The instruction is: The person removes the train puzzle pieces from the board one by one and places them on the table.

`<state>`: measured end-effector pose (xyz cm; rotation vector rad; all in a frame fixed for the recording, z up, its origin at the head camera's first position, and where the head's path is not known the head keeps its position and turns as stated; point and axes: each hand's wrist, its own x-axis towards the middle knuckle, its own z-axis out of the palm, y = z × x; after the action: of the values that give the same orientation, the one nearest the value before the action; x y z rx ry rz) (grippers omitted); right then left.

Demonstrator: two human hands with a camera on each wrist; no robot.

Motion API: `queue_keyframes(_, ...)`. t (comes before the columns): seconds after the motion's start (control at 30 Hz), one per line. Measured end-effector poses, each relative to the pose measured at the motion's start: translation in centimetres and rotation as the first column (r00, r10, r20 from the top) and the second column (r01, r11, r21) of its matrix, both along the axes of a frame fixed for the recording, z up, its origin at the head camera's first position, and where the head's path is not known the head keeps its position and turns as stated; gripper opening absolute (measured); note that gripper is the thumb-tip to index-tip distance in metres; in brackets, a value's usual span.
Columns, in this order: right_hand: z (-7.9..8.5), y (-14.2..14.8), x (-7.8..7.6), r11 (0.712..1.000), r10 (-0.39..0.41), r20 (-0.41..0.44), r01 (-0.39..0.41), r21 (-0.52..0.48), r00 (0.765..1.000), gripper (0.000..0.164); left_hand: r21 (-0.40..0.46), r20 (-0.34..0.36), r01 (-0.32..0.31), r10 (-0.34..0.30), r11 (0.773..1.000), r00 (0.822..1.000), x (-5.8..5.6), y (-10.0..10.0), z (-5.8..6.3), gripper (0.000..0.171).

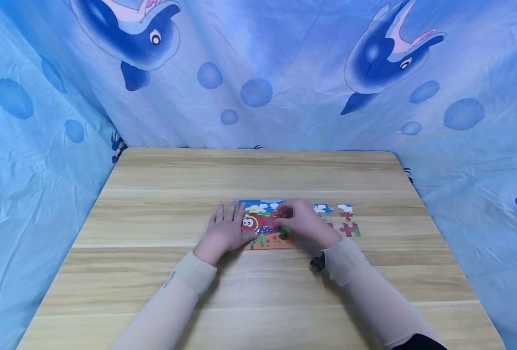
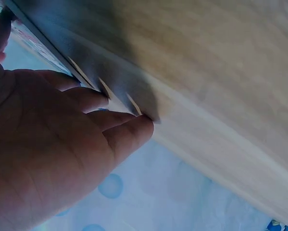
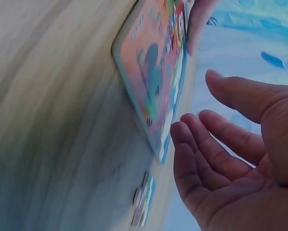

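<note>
A colourful jigsaw puzzle board with a red cartoon figure lies on the table. My left hand rests at its left edge, fingers spread and thumb over the board; the left wrist view shows those fingers touching the table beside the board's side. Above the board's right part is my right hand, hiding some of the picture. In the right wrist view, the right hand's thumb stands apart from its loosely bent fingers, with no piece visible between them. Loose puzzle pieces lie to the right of the board.
A wood-grain table carries everything. Another loose piece lies close behind the right hand, partly covered. Blue curtains with dolphins and bubbles hang behind and at the sides of the table.
</note>
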<state>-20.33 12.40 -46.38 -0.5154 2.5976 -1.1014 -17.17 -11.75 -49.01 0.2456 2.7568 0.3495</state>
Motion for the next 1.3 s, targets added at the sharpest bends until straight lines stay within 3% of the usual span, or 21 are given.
queue_keyframes(0.33, -0.6, -3.7, -0.5, 0.977, 0.153, -0.027, -0.148, 0.154, 0.988, 0.034, -0.032, 0.008, 0.012, -0.012, 0.999, 1.0, -0.6, -0.5, -1.2, 0.11)
queue_keyframes(0.5, -1.1, -4.7, -0.7, 0.961, 0.173, -0.055, -0.156, 0.227, 0.983, 0.035, -0.039, 0.03, 0.014, -0.013, 0.999, 0.999, -0.9, -0.5, -1.3, 0.11)
queue_keyframes(1.03, -1.0, -5.8, -0.6, 0.973, 0.145, -0.021, -0.139, 0.184, 0.989, 0.021, -0.061, 0.009, 0.005, -0.005, 0.998, 1.0, -0.5, -0.3, -1.4, 0.111)
queue_keyframes(1.3, -1.1, -5.5, -0.4, 0.989, 0.114, -0.009, -0.113, 0.097, 0.993, 0.013, -0.061, 0.038, 0.006, -0.004, 0.998, 0.999, -0.7, -0.3, -1.3, 0.111)
